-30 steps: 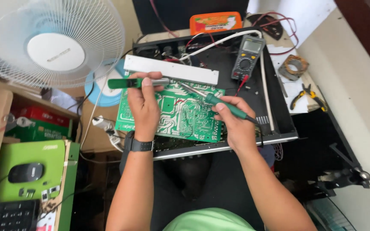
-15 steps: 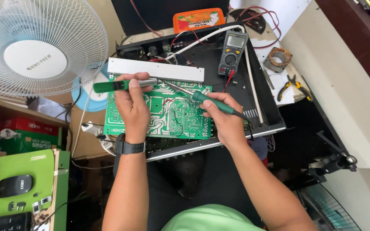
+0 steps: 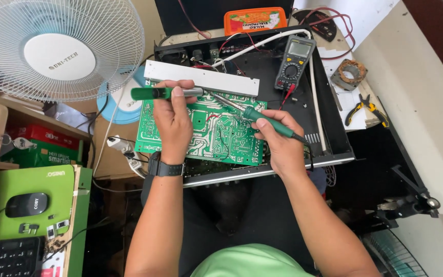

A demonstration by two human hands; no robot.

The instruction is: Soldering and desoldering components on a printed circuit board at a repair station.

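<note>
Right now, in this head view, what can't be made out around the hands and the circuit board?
- Where the two tool tips meet the green circuit board: too small to tell contact.
- Board area under the left hand and right hand: covered by them.
- Green desoldering pump: middle hidden by the fingers.
- Soldering iron: its rear is hidden in the right hand.
- Multimeter screen: too small.
- Fan: cut by the top and left edges.

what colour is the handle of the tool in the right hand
Green, with a black cord end. The soldering iron in the right hand shows best in the head view.
</note>
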